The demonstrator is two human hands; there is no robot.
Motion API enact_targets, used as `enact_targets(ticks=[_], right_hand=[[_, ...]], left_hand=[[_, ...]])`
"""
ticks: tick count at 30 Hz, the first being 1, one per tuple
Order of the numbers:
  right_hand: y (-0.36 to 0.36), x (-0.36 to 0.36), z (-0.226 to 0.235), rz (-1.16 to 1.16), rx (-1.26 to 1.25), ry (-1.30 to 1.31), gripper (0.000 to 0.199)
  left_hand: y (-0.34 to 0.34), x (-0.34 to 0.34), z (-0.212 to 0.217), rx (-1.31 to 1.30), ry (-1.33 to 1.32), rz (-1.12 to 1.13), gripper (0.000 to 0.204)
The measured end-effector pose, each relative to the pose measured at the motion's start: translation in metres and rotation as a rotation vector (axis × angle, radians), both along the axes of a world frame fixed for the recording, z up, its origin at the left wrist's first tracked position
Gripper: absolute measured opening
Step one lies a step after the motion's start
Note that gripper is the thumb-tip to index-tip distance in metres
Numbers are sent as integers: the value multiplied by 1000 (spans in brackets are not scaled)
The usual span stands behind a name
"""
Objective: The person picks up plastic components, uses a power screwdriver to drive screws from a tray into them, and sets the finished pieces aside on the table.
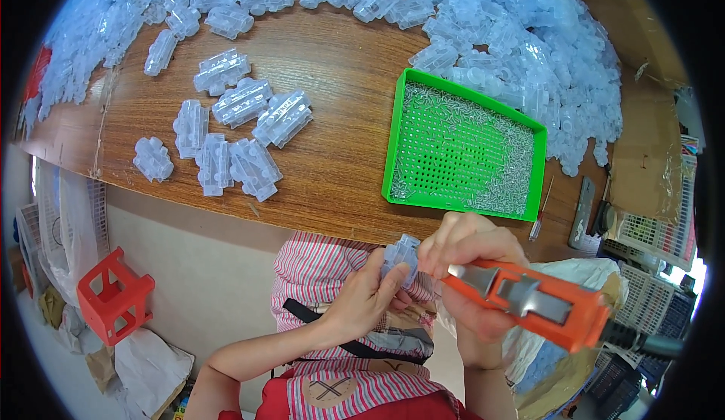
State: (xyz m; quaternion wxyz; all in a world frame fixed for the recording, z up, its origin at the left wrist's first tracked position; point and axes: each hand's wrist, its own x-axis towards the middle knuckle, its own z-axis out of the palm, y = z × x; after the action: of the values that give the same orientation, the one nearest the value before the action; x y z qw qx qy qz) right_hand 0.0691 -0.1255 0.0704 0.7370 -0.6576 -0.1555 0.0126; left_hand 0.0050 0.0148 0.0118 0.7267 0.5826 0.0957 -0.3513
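All places relative to green tray. Left hand is on the near side of the tray, by its near left corner, fingers and thumb pinched around a clear plastic part, held up in the air at the table edge. Right hand is just nearer than the tray, fingers wrapped around an orange power screwdriver, which points left toward the part; fingertips right beside the part, tool tip hidden behind them, can't tell if tip touches or if a screw is pinched there. Dark cable trails off the tool's rear, to the near right of the tray. Small metal screws in the tray, densest along its right side. Loose clear parts on the wooden table, left of the tray. Big heap of same parts beyond and right of it. Slim hand screwdriver just right of the tray. Red stool on the floor, well left.
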Motion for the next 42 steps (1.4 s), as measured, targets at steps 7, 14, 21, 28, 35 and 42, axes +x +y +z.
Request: enact_targets(ticks=[7, 14, 21, 28, 35, 42], right_hand=[[6, -2, -5, 21, 81, -31, 72], [4, 2, -4, 56, -4, -87, 70], [-10, 18, 20, 16, 389, -20, 73], [-29, 53, -1, -316, 281, -36, 76], [-15, 57, -18, -347, 177, -17, 76], [-18, 59, -22, -320, 191, -39, 77]], left_hand=[[1, 2, 2, 70, -53, -20, 26], [4, 6, 5, 85, -141, 3, 27], [11, -2, -9, -113, -44, 117, 30], [19, 11, 14, -234, 149, -17, 25], [12, 8, 5, -288, 238, 115, 31], [9, 10, 6, -305, 248, 91, 32]])
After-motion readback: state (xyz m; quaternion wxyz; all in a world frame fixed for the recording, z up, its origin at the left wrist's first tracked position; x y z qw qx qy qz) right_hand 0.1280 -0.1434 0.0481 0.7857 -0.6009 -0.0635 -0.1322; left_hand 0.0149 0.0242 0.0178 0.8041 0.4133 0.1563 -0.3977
